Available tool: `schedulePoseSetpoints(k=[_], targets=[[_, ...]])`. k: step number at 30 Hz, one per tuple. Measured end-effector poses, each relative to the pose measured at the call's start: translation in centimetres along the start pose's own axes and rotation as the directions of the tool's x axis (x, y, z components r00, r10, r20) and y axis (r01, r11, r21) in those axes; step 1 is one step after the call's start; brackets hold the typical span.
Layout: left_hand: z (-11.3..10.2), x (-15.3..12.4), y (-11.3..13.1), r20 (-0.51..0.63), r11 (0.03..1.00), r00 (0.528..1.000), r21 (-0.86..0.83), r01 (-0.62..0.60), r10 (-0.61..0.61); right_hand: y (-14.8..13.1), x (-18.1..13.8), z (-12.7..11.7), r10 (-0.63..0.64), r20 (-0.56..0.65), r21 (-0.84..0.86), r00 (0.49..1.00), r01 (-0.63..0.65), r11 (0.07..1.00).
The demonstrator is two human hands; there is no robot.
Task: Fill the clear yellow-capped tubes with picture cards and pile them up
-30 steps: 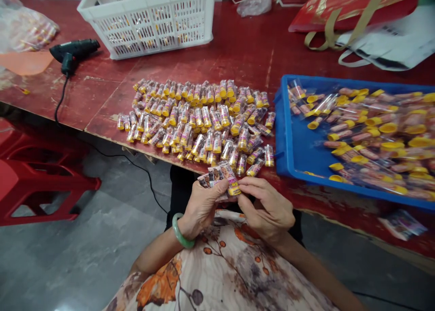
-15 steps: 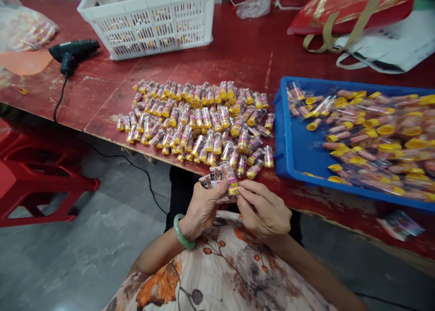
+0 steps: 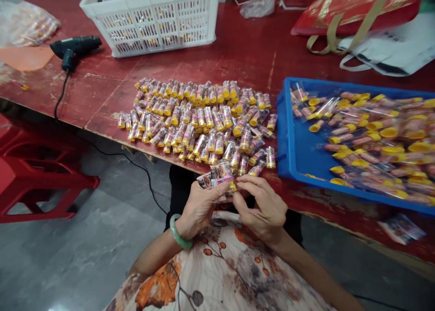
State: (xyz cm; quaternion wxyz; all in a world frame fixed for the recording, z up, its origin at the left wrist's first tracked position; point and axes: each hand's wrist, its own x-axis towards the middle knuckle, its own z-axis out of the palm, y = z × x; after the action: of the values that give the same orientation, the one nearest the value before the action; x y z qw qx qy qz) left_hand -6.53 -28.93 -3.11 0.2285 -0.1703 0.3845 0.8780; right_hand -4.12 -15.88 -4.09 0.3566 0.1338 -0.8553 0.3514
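Note:
My left hand (image 3: 201,206) holds a small fanned stack of flat printed plastic sleeves (image 3: 220,171), thumb pressed on top. A green bangle (image 3: 178,231) is on that wrist. My right hand (image 3: 263,207) is closed at the right edge of the top sleeve, its thumb and fingers pinching the yellow-printed end; the exact contact is partly hidden. Just beyond my hands, rows of small wrapped tubes with yellow ends (image 3: 208,117) cover the table's front part. To the right, a blue tray (image 3: 286,134) holds many clear-topped tubes with yellow bases (image 3: 390,132).
A white plastic crate (image 3: 156,25) stands at the back of the red table (image 3: 251,61). A black heat gun (image 3: 76,47) lies left, its cord hanging over the edge. Bags (image 3: 360,12) lie back right. Loose printed sleeves (image 3: 401,228) sit front right. Red stools (image 3: 44,179) stand left.
My right fingers have shifted slightly at the sleeve's edge, the thumb and index now further apart. The sleeves in my left hand have fanned a little to the left.

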Motion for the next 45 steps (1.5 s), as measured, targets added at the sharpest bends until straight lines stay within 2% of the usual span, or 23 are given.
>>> schedulePoseSetpoints(k=[13,15,18,20,23,26,29,33,39,45], targets=[[-0.3,-0.2,-0.2,0.032,1.0,0.999,0.011,-0.003,0.003,-0.4,-0.4,0.2,0.01,-0.013,0.028,1.0,-0.01,1.0],[-0.4,-0.2,0.0,0.022,1.0,1.0,0.018,-0.008,0.008,-0.3,-0.2,0.0,0.003,0.015,0.046,1.0,-0.004,0.999],[-0.8,0.0,0.3,0.017,0.997,1.0,0.071,0.012,-0.013,0.2,0.8,-0.6,-0.043,0.148,0.068,0.988,0.033,0.997],[-1.3,0.1,0.7,0.042,0.993,0.999,0.117,0.018,-0.023,0.5,1.8,-0.9,-0.102,0.263,0.031,0.959,0.098,0.995],[-2.3,0.1,1.3,0.088,0.986,0.996,0.167,0.006,-0.021,1.0,3.4,-1.0,-0.207,0.436,0.026,0.876,0.218,0.976],[-3.0,0.0,1.8,0.086,0.979,0.996,0.206,-0.007,-0.011,1.1,4.5,-0.4,-0.288,0.529,0.082,0.798,0.29,0.954],[-3.6,-0.1,2.4,0.094,0.98,0.995,0.195,-0.043,0.025,0.9,5.1,0.6,-0.324,0.526,0.085,0.786,0.331,0.94],[-4.1,0.0,3.6,0.096,0.989,0.994,0.136,-0.061,0.049,0.3,6.3,2.1,-0.349,0.522,0.145,0.778,0.322,0.936],[-4.2,0.8,5.4,0.047,0.993,0.992,0.012,-0.117,0.117,-0.1,8.4,4.2,-0.383,0.484,0.194,0.786,0.331,0.924],[-4.2,0.8,6.3,0.064,0.991,0.989,-0.018,-0.134,0.135,-0.3,9.1,4.5,-0.359,0.492,0.193,0.793,0.303,0.933]])
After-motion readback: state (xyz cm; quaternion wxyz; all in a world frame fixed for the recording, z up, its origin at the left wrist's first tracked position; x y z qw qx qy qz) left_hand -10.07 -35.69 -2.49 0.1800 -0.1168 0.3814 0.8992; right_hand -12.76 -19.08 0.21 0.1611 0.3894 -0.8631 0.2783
